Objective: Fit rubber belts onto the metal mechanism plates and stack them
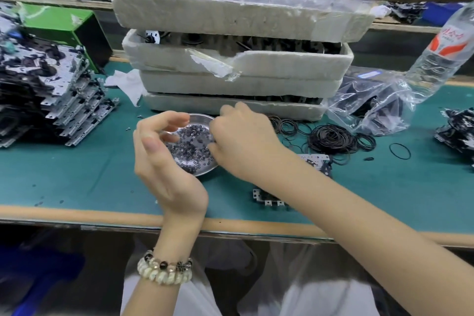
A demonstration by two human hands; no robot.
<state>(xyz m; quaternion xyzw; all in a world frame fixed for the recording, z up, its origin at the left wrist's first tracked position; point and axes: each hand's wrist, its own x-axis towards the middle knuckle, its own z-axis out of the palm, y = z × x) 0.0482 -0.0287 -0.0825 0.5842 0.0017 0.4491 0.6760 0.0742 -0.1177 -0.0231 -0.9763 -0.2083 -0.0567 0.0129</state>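
Observation:
A round metal dish [201, 117] of small dark washers [189, 147] sits on the green mat in front of me. My right hand [243, 141] reaches into it from the right with bent fingers; their tips are hidden, so a pinch cannot be made out. My left hand [164, 161] hovers over the dish's left side, fingers loosely curled and holding nothing. A metal mechanism plate [316, 160] lies under my right forearm, mostly covered. Loose black rubber belts [333, 138] are heaped to the right of the dish. A stack of mechanism plates [51, 100] stands at the far left.
Stacked white foam trays [243, 77] rise right behind the dish. A clear plastic bag of parts [372, 105] and a tilted water bottle [443, 51] are at the right, with more plates [459, 131] at the right edge. A green box [61, 23] stands back left. The table's front edge [102, 215] is close.

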